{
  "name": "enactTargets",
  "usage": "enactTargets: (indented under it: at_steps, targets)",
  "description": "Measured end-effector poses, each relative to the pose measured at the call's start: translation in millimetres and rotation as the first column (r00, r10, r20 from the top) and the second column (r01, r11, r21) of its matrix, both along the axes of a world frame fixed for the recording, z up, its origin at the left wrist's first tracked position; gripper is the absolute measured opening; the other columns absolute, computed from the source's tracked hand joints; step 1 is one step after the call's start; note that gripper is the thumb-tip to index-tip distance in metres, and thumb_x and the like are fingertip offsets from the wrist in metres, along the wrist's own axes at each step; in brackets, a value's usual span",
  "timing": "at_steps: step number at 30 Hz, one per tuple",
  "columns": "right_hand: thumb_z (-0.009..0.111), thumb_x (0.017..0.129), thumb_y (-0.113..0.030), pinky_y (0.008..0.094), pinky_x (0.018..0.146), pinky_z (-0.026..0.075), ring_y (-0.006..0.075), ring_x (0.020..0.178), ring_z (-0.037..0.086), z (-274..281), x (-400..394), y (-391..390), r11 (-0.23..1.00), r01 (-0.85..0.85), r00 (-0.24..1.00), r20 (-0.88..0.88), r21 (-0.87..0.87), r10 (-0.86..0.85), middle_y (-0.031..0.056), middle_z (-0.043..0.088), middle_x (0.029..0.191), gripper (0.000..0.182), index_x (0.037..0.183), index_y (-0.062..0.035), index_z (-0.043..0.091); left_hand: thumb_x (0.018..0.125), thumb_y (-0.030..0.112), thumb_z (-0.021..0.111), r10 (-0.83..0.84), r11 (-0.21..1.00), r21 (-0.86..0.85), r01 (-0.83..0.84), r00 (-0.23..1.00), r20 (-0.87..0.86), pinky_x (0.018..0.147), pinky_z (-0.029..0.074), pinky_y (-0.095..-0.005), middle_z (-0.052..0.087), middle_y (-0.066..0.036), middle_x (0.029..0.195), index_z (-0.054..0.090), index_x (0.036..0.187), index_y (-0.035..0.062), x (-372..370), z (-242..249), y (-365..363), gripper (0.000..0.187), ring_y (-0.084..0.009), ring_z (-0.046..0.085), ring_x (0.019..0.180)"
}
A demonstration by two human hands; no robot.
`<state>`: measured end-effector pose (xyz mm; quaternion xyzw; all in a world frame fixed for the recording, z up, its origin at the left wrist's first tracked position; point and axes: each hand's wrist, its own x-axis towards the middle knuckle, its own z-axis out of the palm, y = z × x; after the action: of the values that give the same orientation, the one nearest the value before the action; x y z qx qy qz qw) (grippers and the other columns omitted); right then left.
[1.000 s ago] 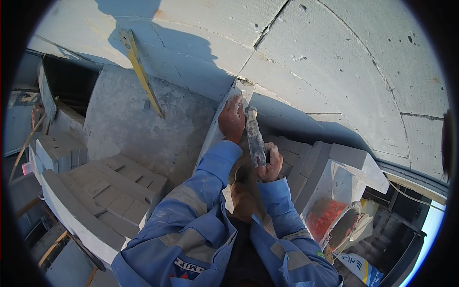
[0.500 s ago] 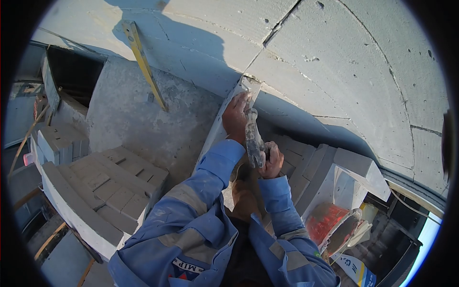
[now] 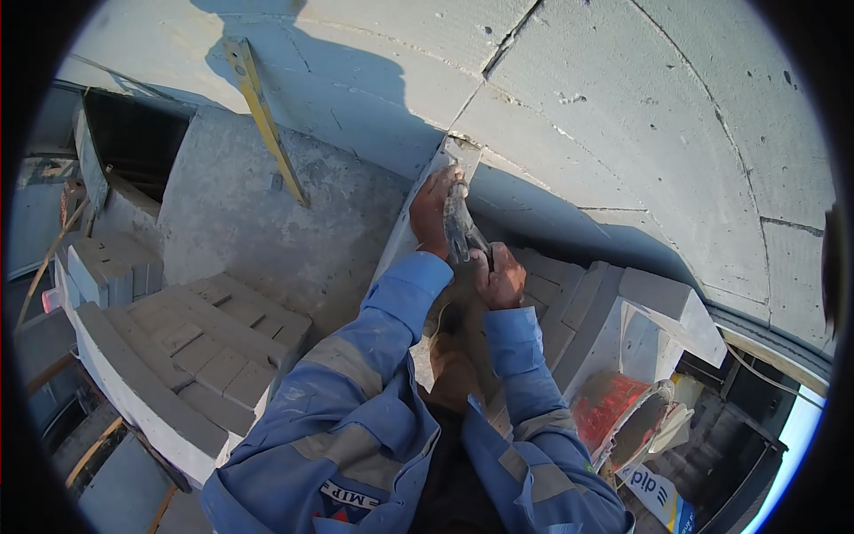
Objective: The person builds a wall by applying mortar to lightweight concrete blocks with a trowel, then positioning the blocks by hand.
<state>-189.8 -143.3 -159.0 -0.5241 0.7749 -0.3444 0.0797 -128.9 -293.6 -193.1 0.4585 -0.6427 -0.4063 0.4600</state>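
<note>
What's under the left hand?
A narrow, pale wall top shows just past the left hand. Whatever is directly beneath the palm is covered; the claw hammer also hides part of the hand.

From my end: yellow level [image 3: 267, 125] slanting across floor's [image 3: 258, 240] far edge; grey blocks [image 3: 209, 356] stacked at left edge; red bucket [image 3: 605, 402], printed bag [image 3: 656, 497] lower right.

Hammer [image 3: 455, 224] (smeared), slanted; block [image 3: 467, 153] under left hand [image 3: 431, 215].
</note>
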Motion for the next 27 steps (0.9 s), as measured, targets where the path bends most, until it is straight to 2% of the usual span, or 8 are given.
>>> enactTargets:
  at_steps: [3,5,12,14,17,18,20,27]
  targets:
    - [0.067,0.093,-0.035,0.0447,0.058,0.052,0.0396,0.066,0.065,-6,1,2,0.997,0.049,0.999,-0.024,0.066,-0.047,0.0177,0.064,0.078,0.032,0.092,-0.0036,0.059,0.094,0.015,0.063,-0.037,0.993,-0.111,0.034,0.999,-0.029,0.086,0.054,-0.0384,0.071,-0.015,0.107,0.070,0.110,0.0040,0,-15,-6,0.021,-0.0336,0.068,0.097]
    - [0.068,0.092,-0.033,0.0442,0.059,0.052,0.0399,0.066,0.065,-3,7,12,0.999,-0.013,0.999,0.041,-0.041,0.015,0.0182,0.065,0.078,0.031,0.093,-0.0035,0.059,0.091,0.013,0.064,0.012,0.999,-0.038,-0.005,0.983,0.184,0.087,0.054,-0.0358,0.069,-0.011,0.111,0.069,0.116,0.0068,1,-8,-1,0.026,-0.0291,0.067,0.102]
    - [0.070,0.090,-0.029,0.0437,0.061,0.052,0.0411,0.068,0.065,7,14,23,0.998,0.060,0.998,0.030,-0.017,-0.060,0.0188,0.064,0.078,0.028,0.091,-0.0019,0.060,0.091,0.021,0.064,-0.105,0.994,0.017,0.105,0.994,0.028,0.096,0.049,-0.0415,0.061,-0.016,0.127,0.059,0.130,0.0057,23,-5,1,0.042,-0.0341,0.060,0.114]
    - [0.070,0.090,-0.029,0.0441,0.061,0.052,0.0414,0.068,0.065,6,9,27,0.998,0.048,0.998,0.048,-0.036,-0.046,0.0189,0.065,0.078,0.029,0.091,-0.0016,0.060,0.091,0.032,0.062,-0.114,0.944,-0.217,0.250,0.861,0.496,0.110,0.035,-0.0528,0.045,-0.019,0.147,0.047,0.142,0.0016,45,-4,10,0.060,-0.0377,0.041,0.137]
    - [0.070,0.090,-0.030,0.0440,0.060,0.052,0.0410,0.067,0.065,10,10,29,0.998,0.028,0.997,0.071,-0.064,-0.024,0.0188,0.064,0.077,0.031,0.091,-0.0010,0.060,0.091,0.051,0.059,-0.070,0.945,-0.156,0.288,0.643,0.763,0.115,0.020,-0.0643,0.031,-0.020,0.157,0.036,0.149,-0.0008,48,0,22,0.081,-0.0363,0.023,0.148]
    - [0.069,0.091,-0.032,0.0436,0.059,0.051,0.0403,0.066,0.064,13,7,25,0.997,0.009,0.998,0.061,-0.079,-0.004,0.0185,0.063,0.076,0.033,0.091,-0.0006,0.059,0.091,0.051,0.059,-0.060,0.945,-0.164,0.282,0.645,0.762,0.115,0.020,-0.0643,0.031,-0.020,0.157,0.036,0.149,-0.0008,45,-3,21,0.081,-0.0363,0.023,0.148]
    - [0.068,0.091,-0.034,0.0427,0.058,0.051,0.0391,0.064,0.063,20,3,20,0.989,-0.035,0.997,0.065,-0.141,0.045,0.0178,0.062,0.074,0.035,0.090,-0.0005,0.059,0.089,0.064,0.051,-0.013,0.915,-0.148,0.376,0.393,0.920,0.115,0.011,-0.0698,0.015,-0.020,0.163,0.028,0.152,-0.0026,40,-12,20,0.095,-0.0361,0.010,0.152]
    - [0.066,0.091,-0.038,0.0400,0.052,0.047,0.0327,0.058,0.059,-17,-19,3,0.969,-0.192,0.980,-0.082,-0.155,0.181,0.0141,0.056,0.072,0.037,0.089,-0.0026,0.054,0.090,0.063,0.044,0.027,0.890,-0.118,0.440,0.207,0.978,0.114,0.008,-0.0716,0.011,-0.020,0.164,0.023,0.155,-0.0008,42,-10,19,0.093,-0.0391,0.007,0.152]
